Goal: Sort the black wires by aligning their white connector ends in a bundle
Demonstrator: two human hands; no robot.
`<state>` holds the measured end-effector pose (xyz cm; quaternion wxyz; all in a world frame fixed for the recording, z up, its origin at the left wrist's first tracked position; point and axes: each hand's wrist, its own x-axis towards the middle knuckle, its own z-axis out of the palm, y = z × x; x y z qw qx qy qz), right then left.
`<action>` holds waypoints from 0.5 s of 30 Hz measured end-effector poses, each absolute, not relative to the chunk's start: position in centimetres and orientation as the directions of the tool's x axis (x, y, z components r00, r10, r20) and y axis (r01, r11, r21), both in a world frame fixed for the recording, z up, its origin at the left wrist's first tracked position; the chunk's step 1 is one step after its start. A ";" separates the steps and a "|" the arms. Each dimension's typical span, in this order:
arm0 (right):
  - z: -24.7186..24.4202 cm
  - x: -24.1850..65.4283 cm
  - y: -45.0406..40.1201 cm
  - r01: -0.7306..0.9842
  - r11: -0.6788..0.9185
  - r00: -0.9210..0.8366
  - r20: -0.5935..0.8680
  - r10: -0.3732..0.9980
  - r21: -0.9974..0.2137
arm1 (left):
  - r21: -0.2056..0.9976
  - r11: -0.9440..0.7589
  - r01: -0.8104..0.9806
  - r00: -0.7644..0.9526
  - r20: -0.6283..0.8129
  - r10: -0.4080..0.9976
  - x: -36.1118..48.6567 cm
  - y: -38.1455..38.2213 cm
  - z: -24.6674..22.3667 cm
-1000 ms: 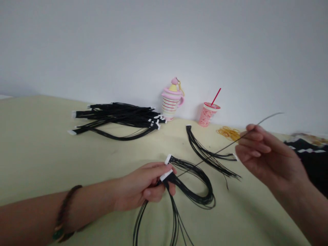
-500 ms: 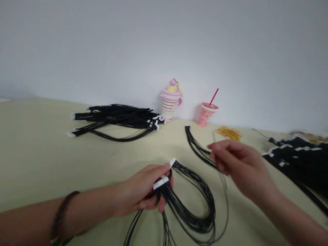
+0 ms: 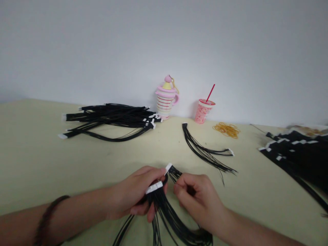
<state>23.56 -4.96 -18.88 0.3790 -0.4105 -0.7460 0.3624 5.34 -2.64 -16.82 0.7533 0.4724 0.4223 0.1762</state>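
Observation:
My left hand is closed round a black wire harness near its white connectors. One white connector lies across the fingers, and a smaller white one sticks up past the thumb. Beside it, on the right, my right hand is closed in a pinch at the wires by the smaller connector; what sits between its fingertips is too small to make out. The harness wires loop down below both hands. Behind them, a separate black wire bundle with a white end lies on the table.
A pile of black harnesses lies at the back left. Against the wall stand a pink striped cup and a red-patterned cup with a straw. Yellow rubber bands lie right of them; more black harnesses are at the far right.
My right hand has come down and left from above the separate wire bundle to the wires beside my left hand. That bundle's right end now shows. The view has shifted slightly.

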 end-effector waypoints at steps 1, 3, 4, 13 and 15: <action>-18.9 23.6 -5.0 0.343 0.399 -0.379 0.263 0.887 -0.850 | 0.859 0.494 0.138 0.580 -0.474 0.662 5.3 -2.7 -16.8; -18.9 23.5 -4.9 0.359 0.386 -0.376 0.247 0.893 -0.850 | 0.858 0.494 0.139 0.579 -0.475 0.663 5.3 -2.7 -16.8; -18.9 23.5 -4.9 0.364 0.378 -0.375 0.237 0.896 -0.851 | 0.858 0.495 0.141 0.580 -0.477 0.661 5.3 -2.7 -16.8; -18.7 23.5 -4.8 0.348 0.376 -0.415 0.219 0.883 -0.859 | 0.863 0.474 0.176 0.580 -0.480 0.658 5.4 -2.7 -16.7; -18.6 23.6 -4.8 0.353 0.401 -0.443 0.226 0.867 -0.846 | 0.865 0.468 0.180 0.591 -0.475 0.652 5.4 -2.6 -16.7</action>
